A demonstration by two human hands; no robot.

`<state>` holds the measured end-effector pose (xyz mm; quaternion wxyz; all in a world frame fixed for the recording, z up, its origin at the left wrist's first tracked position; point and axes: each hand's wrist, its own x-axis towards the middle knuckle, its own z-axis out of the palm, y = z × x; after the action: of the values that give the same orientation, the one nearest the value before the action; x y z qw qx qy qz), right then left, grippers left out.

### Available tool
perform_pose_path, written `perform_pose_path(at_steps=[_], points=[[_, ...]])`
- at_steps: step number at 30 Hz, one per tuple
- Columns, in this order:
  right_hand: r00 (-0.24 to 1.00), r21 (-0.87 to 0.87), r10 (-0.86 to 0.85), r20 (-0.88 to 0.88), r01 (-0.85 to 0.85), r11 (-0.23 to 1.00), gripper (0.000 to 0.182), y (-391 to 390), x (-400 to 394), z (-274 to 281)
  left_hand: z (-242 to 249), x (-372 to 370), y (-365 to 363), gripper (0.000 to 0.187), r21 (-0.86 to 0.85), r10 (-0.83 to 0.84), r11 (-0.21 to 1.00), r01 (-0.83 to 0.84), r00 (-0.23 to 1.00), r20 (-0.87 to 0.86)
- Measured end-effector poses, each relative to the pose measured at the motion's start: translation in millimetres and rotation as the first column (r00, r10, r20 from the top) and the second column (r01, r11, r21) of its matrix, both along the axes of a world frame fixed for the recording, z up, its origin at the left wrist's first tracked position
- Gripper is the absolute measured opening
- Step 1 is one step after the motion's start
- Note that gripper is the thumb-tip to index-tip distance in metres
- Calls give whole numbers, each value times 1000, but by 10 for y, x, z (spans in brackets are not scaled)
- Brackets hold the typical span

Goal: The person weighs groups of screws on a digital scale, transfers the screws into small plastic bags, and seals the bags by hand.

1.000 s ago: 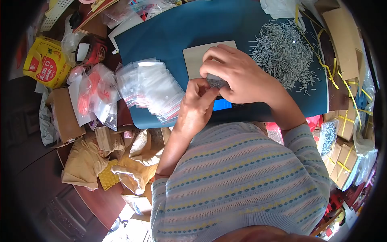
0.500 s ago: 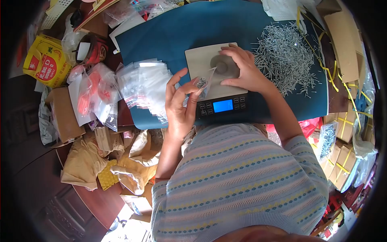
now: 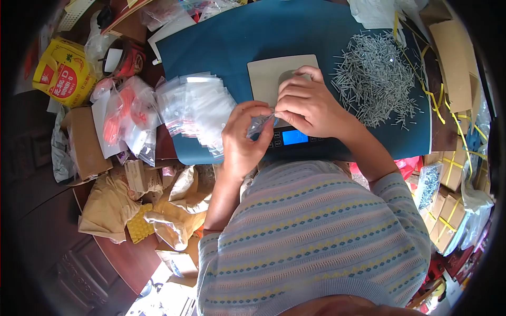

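Both hands meet over the near left part of a digital scale (image 3: pixel 262 79) with a lit blue display. My left hand (image 3: pixel 245 138) is closed on a small clear plastic bag (image 3: pixel 256 125); most of the bag is hidden by the fingers. My right hand (image 3: pixel 311 105) pinches the bag's edge, its fingertips touching those of the left. To the left of the scale lies a fanned stack of clear zip bags (image 3: pixel 197 108). A large pile of loose silver nails or screws (image 3: pixel 375 79) is spread to the right of the scale.
The blue mat (image 3: pixel 226 42) covers the table. At the left are a yellow printed bag (image 3: pixel 66 76), plastic bags with red items (image 3: pixel 126 113) and a cardboard box (image 3: pixel 88 142). Brown paper bags (image 3: pixel 108 208) lie lower left. Boxes with yellow straps (image 3: pixel 445 221) stand at the right.
A grey round dish that my right hand was holding over the scale is no longer visible. The right hand has moved left and down to the bag, and its fingers have closed on it.
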<state>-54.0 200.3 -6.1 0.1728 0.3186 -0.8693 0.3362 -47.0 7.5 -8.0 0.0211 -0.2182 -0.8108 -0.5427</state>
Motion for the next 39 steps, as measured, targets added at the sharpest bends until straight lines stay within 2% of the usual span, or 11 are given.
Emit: perform_pose_path(at_steps=[10,13,17,21,24,25,29,31,34,37,39], points=[[995,-31,68,-73,-71,997,25,-52,18,-75,3,46,-44,13,-18,-56,998,59,992,110],[995,-8,58,-83,-59,998,26,38,8,-4,-11,-14,-231,12,101,2,995,-15,991,133],[999,-52,34,-29,-36,998,25,72,29,-1,11,-2,-344,10,97,82,989,-112,959,271],[999,-78,48,-17,-50,996,23,75,17,-14,0,3,-394,10,100,49,992,-77,964,262],[994,-130,95,58,-87,988,18,138,27,-46,134,60,-479,10,-16,99,995,-99,954,284],[989,-152,113,92,-99,983,16,179,35,-59,151,53,-547,10,-79,80,994,-71,990,117],[957,-44,-202,210,216,976,13,592,127,-80,288,221,-1099,12,-207,274,951,-231,937,216],[887,-62,-407,215,429,901,20,918,162,-140,329,306,-1433,12,-266,275,942,-204,923,268],[708,87,-705,27,701,708,33,1539,287,-233,233,402,-1754,8,-438,329,877,-195,909,255],[513,375,-857,-37,802,464,46,1938,437,-350,130,391,-1791,8,-464,373,862,-201,874,313],[481,457,-876,28,774,439,61,1979,470,-513,71,318,-1644,9,-447,388,867,-221,863,325]])
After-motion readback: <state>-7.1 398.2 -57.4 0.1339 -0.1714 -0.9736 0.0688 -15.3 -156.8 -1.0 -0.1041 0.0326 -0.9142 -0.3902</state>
